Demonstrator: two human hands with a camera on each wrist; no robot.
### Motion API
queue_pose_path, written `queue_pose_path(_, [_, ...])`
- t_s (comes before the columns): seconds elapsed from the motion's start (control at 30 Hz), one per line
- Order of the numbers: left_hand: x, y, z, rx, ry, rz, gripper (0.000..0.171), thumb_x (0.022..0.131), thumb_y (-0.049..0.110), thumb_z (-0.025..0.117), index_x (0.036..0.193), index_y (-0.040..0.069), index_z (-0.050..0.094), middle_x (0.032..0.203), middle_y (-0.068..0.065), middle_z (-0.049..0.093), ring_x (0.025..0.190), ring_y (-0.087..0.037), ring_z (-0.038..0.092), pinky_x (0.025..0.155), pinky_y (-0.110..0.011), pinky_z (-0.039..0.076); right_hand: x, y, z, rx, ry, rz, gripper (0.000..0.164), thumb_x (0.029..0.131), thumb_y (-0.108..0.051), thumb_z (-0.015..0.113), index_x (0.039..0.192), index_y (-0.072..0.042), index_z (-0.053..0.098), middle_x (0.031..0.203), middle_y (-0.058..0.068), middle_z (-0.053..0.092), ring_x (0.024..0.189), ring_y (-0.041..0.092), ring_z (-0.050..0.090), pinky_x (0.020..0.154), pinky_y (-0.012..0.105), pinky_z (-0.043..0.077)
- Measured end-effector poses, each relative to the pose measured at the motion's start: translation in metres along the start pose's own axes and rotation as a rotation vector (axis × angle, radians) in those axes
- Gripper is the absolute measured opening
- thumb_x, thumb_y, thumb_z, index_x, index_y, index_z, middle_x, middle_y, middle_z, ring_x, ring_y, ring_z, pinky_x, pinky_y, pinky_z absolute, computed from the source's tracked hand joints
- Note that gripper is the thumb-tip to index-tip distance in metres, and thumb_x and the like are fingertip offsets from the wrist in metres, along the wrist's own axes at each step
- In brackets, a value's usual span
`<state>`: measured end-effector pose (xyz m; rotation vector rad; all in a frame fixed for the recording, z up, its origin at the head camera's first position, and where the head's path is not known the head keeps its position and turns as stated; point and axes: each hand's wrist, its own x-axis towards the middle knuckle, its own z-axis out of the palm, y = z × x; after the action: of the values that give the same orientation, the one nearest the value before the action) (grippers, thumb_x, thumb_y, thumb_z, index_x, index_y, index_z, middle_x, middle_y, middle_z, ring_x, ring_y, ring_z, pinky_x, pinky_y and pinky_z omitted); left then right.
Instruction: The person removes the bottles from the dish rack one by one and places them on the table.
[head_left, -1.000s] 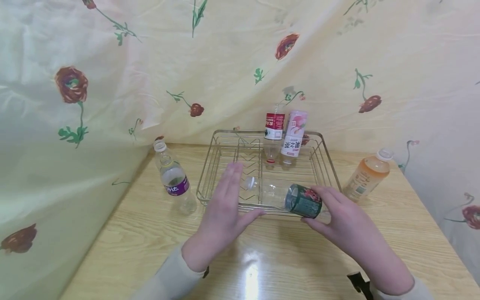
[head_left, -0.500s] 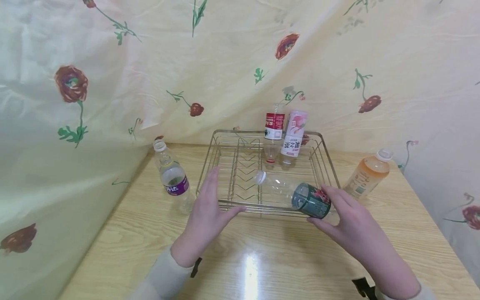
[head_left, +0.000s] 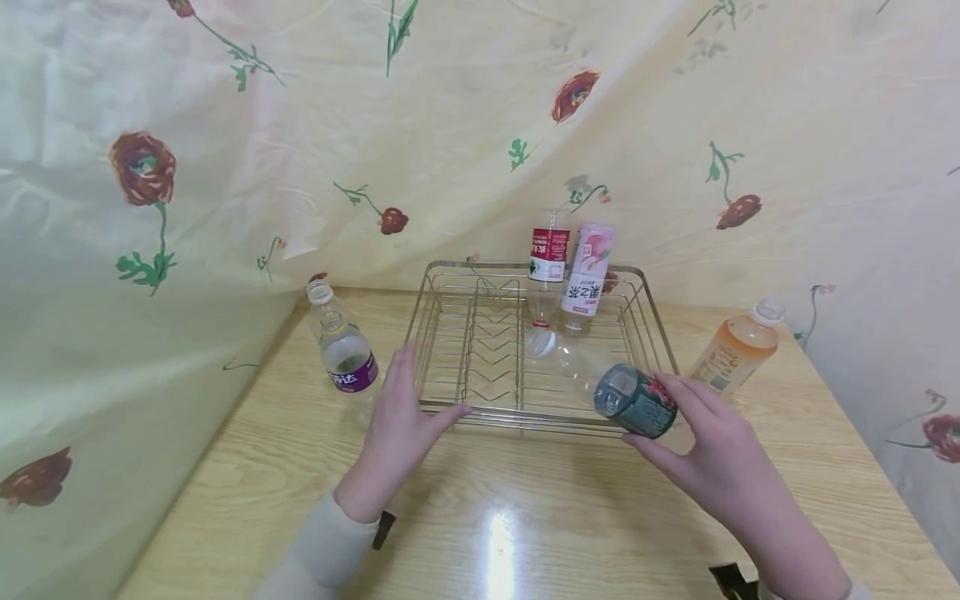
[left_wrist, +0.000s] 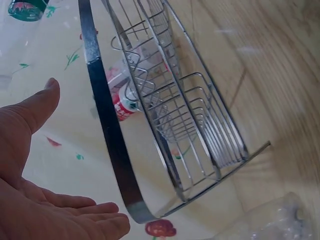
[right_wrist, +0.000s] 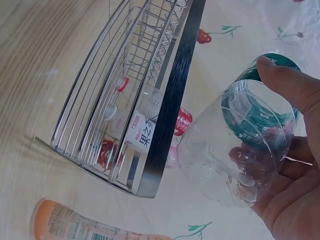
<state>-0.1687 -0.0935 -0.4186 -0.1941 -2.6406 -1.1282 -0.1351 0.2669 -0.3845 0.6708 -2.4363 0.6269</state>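
Note:
My right hand (head_left: pixel 723 454) grips a clear plastic bottle by its green-labelled end (head_left: pixel 647 408). The bottle slants over the front right of a wire dish rack (head_left: pixel 480 264), with its white-capped neck toward the back left. In the right wrist view, the thumb and fingers wrap round the bottle (right_wrist: pixel 215 145). My left hand (head_left: pixel 396 421) is at the rack's front left corner, fingers extended, thumb spread and palm holding nothing. Two bottles, one red-labelled (head_left: pixel 549 254) and one pink-and-white (head_left: pixel 588 271), stand cap-down at the back of the rack.
Left of the rack, a purple-labelled clear bottle (head_left: pixel 352 372) overlaps another clear bottle behind it. An orange-tinted bottle (head_left: pixel 738 346) stands on the right of the wooden table (head_left: pixel 585 517). A flowered cloth (head_left: pixel 465 150) hangs behind and along the sides.
The right hand has shifted right with the green-labelled bottle, whose capped neck has swung toward the back. My left hand has drawn away leftward from the rack's middle.

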Motion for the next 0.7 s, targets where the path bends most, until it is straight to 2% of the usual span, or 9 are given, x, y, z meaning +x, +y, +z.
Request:
queue_pose_path(0.17, [-0.001, -0.006, 0.001, -0.043, -0.012, -0.044, 0.118, 0.077, 0.047, 0.087, 0.161, 0.002, 0.017, 0.163, -0.024, 0.022, 0.147, -0.042, 0.024, 0.116, -0.057, 0.024, -0.004, 0.003, -0.002, -0.007, 0.018, 0.031, 0.083, 0.060, -0.015, 0.098, 0.133, 0.003, 0.062, 0.120, 0.013, 0.066, 0.102, 0.033, 0.066, 0.075, 0.052, 0.057])
queue_pose_path(0.2, [-0.001, -0.008, 0.001, -0.050, -0.008, -0.047, 0.118, 0.077, 0.047, 0.088, 0.161, 0.001, 0.017, 0.162, -0.023, 0.023, 0.147, -0.042, 0.024, 0.116, -0.057, 0.024, -0.004, 0.004, -0.002, -0.006, 0.026, 0.028, 0.083, 0.060, -0.015, 0.098, 0.133, 0.002, 0.062, 0.120, 0.012, 0.067, 0.101, 0.032, 0.066, 0.078, 0.044, 0.058])
queue_pose_path(0.27, [-0.001, -0.010, 0.002, -0.062, -0.006, -0.069, 0.119, 0.077, 0.047, 0.088, 0.161, 0.001, 0.016, 0.163, -0.022, 0.022, 0.147, -0.041, 0.024, 0.117, -0.056, 0.023, -0.005, 0.006, -0.002, 0.005, 0.045, 0.021, 0.079, 0.068, -0.029, 0.096, 0.133, 0.002, 0.063, 0.119, 0.011, 0.067, 0.101, 0.030, 0.066, 0.086, 0.028, 0.055])
queue_pose_path(0.37, [-0.002, -0.014, 0.002, -0.071, -0.002, -0.096, 0.121, 0.077, 0.047, 0.088, 0.161, 0.000, 0.015, 0.163, -0.022, 0.021, 0.148, -0.040, 0.023, 0.117, -0.055, 0.023, -0.006, 0.008, -0.003, 0.023, 0.084, 0.008, 0.079, 0.080, -0.056, 0.082, 0.130, 0.002, 0.064, 0.116, 0.010, 0.068, 0.100, 0.028, 0.065, 0.092, 0.008, 0.039])
queue_pose_path(0.4, [-0.002, -0.016, 0.002, -0.073, -0.002, -0.108, 0.121, 0.077, 0.047, 0.088, 0.161, 0.000, 0.014, 0.163, -0.023, 0.021, 0.148, -0.040, 0.022, 0.117, -0.055, 0.023, -0.007, 0.009, -0.003, 0.029, 0.096, 0.008, 0.080, 0.084, -0.063, 0.074, 0.129, 0.003, 0.064, 0.115, 0.011, 0.068, 0.099, 0.028, 0.064, 0.093, 0.005, 0.034])
queue_pose_path(0.47, [-0.002, -0.018, 0.002, -0.073, -0.004, -0.129, 0.121, 0.078, 0.048, 0.088, 0.161, 0.001, 0.013, 0.164, -0.023, 0.019, 0.148, -0.041, 0.021, 0.117, -0.056, 0.022, -0.008, 0.010, -0.004, 0.029, 0.114, 0.014, 0.084, 0.089, -0.071, 0.060, 0.128, 0.004, 0.064, 0.114, 0.012, 0.068, 0.099, 0.028, 0.064, 0.094, 0.005, 0.033])
queue_pose_path(0.5, [-0.002, -0.019, 0.002, -0.075, -0.002, -0.132, 0.121, 0.078, 0.048, 0.087, 0.161, 0.000, 0.013, 0.164, -0.024, 0.019, 0.148, -0.041, 0.021, 0.117, -0.056, 0.023, -0.009, 0.011, -0.004, 0.027, 0.119, 0.021, 0.085, 0.088, -0.071, 0.060, 0.128, 0.004, 0.064, 0.114, 0.013, 0.067, 0.099, 0.029, 0.063, 0.094, 0.004, 0.032])
queue_pose_path(0.57, [-0.003, -0.020, 0.003, -0.078, 0.000, -0.140, 0.120, 0.079, 0.047, 0.087, 0.161, 0.000, 0.013, 0.163, -0.024, 0.019, 0.148, -0.042, 0.022, 0.117, -0.056, 0.023, -0.011, 0.015, -0.006, 0.026, 0.125, 0.039, 0.083, 0.083, -0.066, 0.072, 0.128, 0.003, 0.065, 0.115, 0.014, 0.067, 0.100, 0.030, 0.063, 0.094, 0.004, 0.031])
queue_pose_path(0.7, [-0.003, -0.023, 0.004, -0.085, 0.004, -0.146, 0.120, 0.079, 0.045, 0.088, 0.160, -0.001, 0.013, 0.162, -0.026, 0.020, 0.146, -0.044, 0.024, 0.117, -0.057, 0.024, -0.017, 0.021, -0.007, 0.020, 0.123, 0.083, 0.079, 0.066, -0.034, 0.096, 0.131, -0.001, 0.065, 0.117, 0.013, 0.067, 0.102, 0.030, 0.062, 0.092, 0.004, 0.029])
